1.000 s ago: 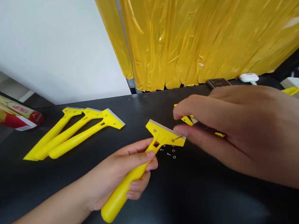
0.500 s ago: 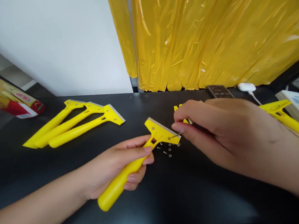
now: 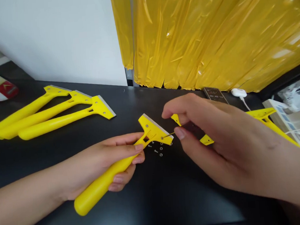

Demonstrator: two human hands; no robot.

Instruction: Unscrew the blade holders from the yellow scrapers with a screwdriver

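Observation:
My left hand (image 3: 122, 155) is wrapped round the handle of a yellow scraper (image 3: 100, 182), tilted with its head up and to the right. A metal blade lines the head's upper edge, and two screws show on its face. My right hand (image 3: 218, 131) has a thin hex key (image 3: 168, 135) at its thumb tip; the key's other end meets the lower right screw. The index finger is lifted away from the thumb, and the rest of the key is hidden. Small loose screws and nuts (image 3: 160, 149) lie on the black table (image 3: 156, 201) below the head.
Three yellow scrapers (image 3: 55, 124) with blades lie overlapping at the left, near a red box (image 3: 1, 85). Behind my right hand are yellow scraper pieces (image 3: 206, 140), a phone (image 3: 215, 95) showing a timer and a white earbud case (image 3: 238, 92). Another yellow scraper (image 3: 265, 114) lies at the right.
My right index finger has lifted off the thumb, opening a gap between them. The view has shifted, so the held scraper and both hands appear further left. The key still meets the same screw.

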